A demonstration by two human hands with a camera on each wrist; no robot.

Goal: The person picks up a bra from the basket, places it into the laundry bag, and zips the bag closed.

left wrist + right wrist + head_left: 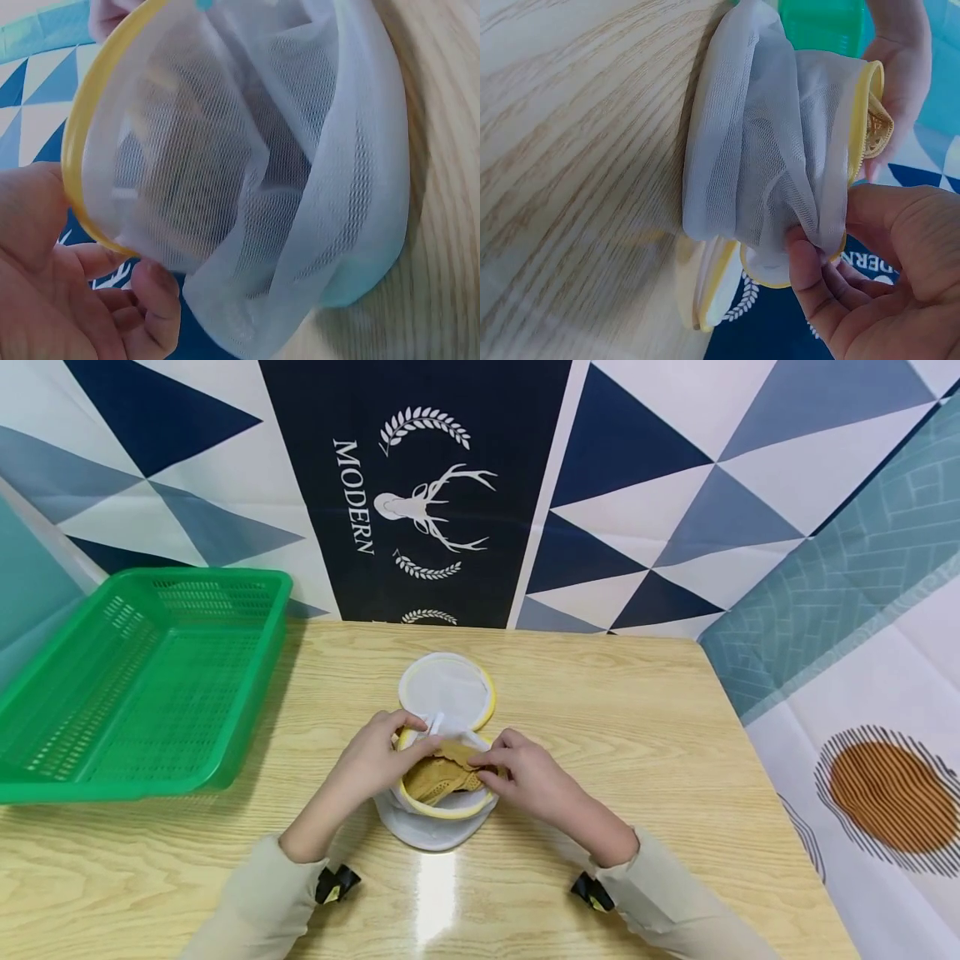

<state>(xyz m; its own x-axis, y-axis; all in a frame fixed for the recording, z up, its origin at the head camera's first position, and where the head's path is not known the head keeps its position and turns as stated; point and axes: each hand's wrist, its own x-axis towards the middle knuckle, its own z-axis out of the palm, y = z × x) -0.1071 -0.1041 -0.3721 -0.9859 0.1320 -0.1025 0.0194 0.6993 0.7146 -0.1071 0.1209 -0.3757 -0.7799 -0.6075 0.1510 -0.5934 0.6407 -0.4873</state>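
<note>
A white mesh laundry bag (435,835) with a yellow zipped rim stands on the table, its round lid (442,689) folded back behind it. Inside lies a mustard-yellow lacy garment (431,778); its full shape is hidden. My left hand (378,756) grips the rim on the left, thumb toward the opening. In the left wrist view, the bag's mesh wall (352,187) sags in folds beside the curled fingers (154,292). On the right, my right hand (528,777) pinches the rim and mesh. A bit of the garment (879,131) pokes past the rim in the right wrist view.
A green plastic basket (258,693) with slotted walls stands on the left of the wooden table (637,735). Behind the table hangs a patterned cloth (622,485) with triangles and a deer head. Another patterned cloth (810,727) is at the right.
</note>
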